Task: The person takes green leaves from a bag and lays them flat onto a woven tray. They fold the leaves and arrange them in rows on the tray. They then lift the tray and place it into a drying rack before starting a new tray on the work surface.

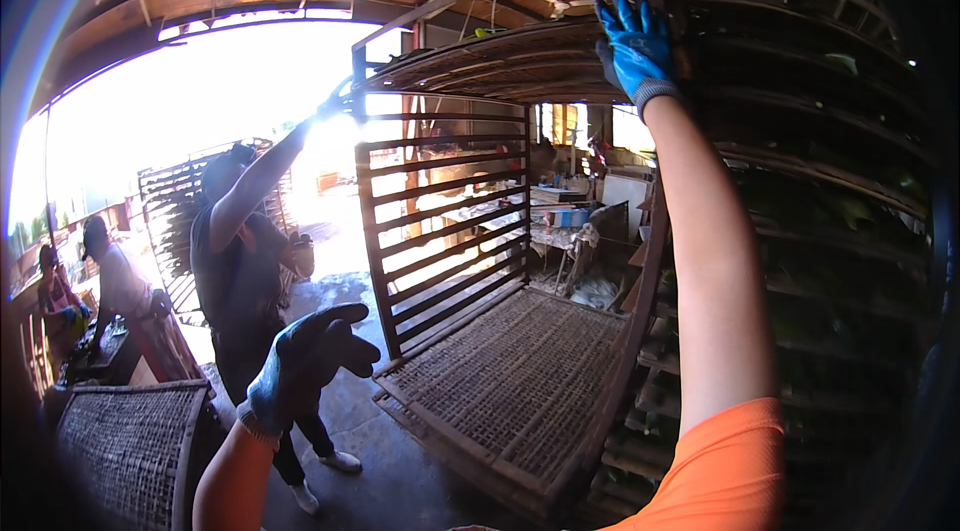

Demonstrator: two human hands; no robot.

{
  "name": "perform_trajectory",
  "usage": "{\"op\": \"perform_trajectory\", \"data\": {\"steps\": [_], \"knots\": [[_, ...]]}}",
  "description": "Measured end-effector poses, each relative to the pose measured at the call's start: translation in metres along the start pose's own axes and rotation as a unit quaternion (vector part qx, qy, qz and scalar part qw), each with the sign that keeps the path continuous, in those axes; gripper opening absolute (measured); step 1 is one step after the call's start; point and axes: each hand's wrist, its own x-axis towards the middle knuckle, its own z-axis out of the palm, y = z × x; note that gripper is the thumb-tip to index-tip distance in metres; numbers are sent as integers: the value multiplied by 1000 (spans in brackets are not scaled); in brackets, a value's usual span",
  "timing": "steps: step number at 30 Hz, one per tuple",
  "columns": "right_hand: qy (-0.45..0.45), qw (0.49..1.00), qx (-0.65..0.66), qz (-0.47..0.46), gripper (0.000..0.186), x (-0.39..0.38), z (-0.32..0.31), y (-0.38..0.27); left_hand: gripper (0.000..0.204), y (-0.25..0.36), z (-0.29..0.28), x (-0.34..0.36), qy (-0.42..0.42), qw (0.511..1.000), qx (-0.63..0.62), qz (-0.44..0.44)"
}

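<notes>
My right hand (637,49), in a blue-coated glove, is raised high with its fingers spread. It lies against the upper part of a tall slatted rack (366,221), by the front edge of the top trays (480,61); whether it presses on a tray or the frame I cannot tell. My left hand (300,371), gloved in the same way, hangs in the air at lower left. Its thumb and fingers stand apart with nothing between them. Low in the rack lies a woven tray (510,371) in a wooden frame.
A co-worker (240,261) stands left of the rack, one arm raised to its top corner. Trays of green leaves (820,231) fill a rack at right. Another woven tray (130,441) is at lower left. Two people (125,281) are farther left; a cluttered table (560,221) stands behind.
</notes>
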Motion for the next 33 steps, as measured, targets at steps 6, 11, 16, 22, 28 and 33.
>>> {"op": "perform_trajectory", "data": {"steps": [6,11,16,22,28,33], "knots": [[140,987,62,-41,65,1,28,10,45,-19,-5,-22,56,991,-91,-78],[84,996,-19,-23,72,10,18,11,42,-38,-33,-74,188,970,-138,-69],[-79,996,-42,29,72,4,-21,-15,31,-19,-66,-148,283,931,-218,-73],[93,994,24,47,55,-33,-54,-33,40,18,-94,-160,242,965,-87,-46],[38,990,133,37,44,-66,-61,-61,45,-12,-87,-151,152,975,-141,-80],[134,987,79,35,42,-62,-13,-51,50,-48,-45,-130,95,967,-189,-142]]}}
